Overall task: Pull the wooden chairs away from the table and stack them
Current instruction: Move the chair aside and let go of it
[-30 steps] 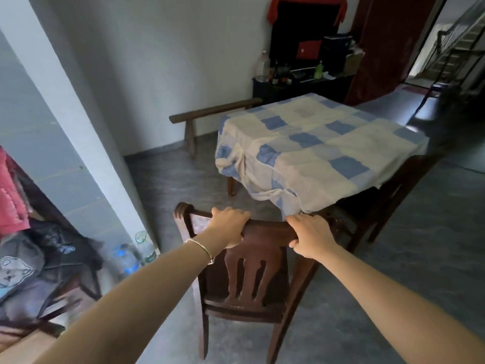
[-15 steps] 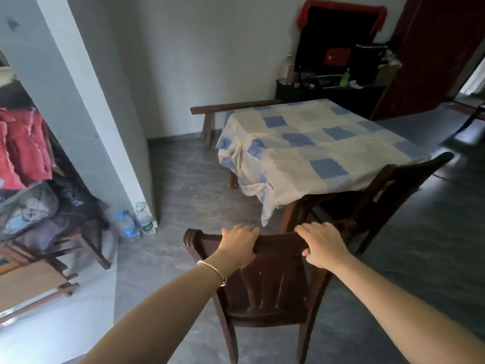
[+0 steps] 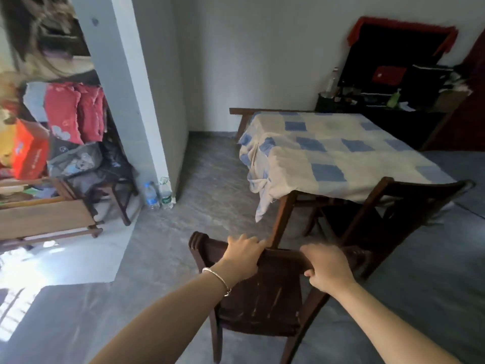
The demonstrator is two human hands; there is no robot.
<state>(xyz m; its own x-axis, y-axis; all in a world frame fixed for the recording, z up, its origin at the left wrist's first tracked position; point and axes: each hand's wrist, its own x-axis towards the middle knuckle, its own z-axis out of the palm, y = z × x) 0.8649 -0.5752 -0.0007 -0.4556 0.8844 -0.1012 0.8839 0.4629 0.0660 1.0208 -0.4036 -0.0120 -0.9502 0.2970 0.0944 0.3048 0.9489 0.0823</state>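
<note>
Both of your hands are clamped on the top rail of a dark wooden chair (image 3: 262, 298) at the near centre of the room: your left hand (image 3: 242, 257) is curled over the rail towards its left end, a bracelet on that wrist, and your right hand (image 3: 326, 266) is wrapped round the rail towards its right end, thumb tucked underneath. The chair stands on the grey floor (image 3: 210, 185), its seat facing the counter (image 3: 341, 151), which is draped in a blue-and-cream checked cloth. The chair's back sits just short of the counter's near corner leg, so by the look of it you are in the pulling-out step, with this first chair close to clear of the counter.

A second wooden chair (image 3: 393, 214) stands at the counter's near right side, its seat tucked under the cloth, just beside the one you hold. Stacking has not begun.

Your next move likely calls for drawing the held chair fully clear into the open floor to the near left, keeping its legs off the second chair, then freeing that one. Watch the two water bottles (image 3: 158, 194) standing by the pillar at left.
</note>
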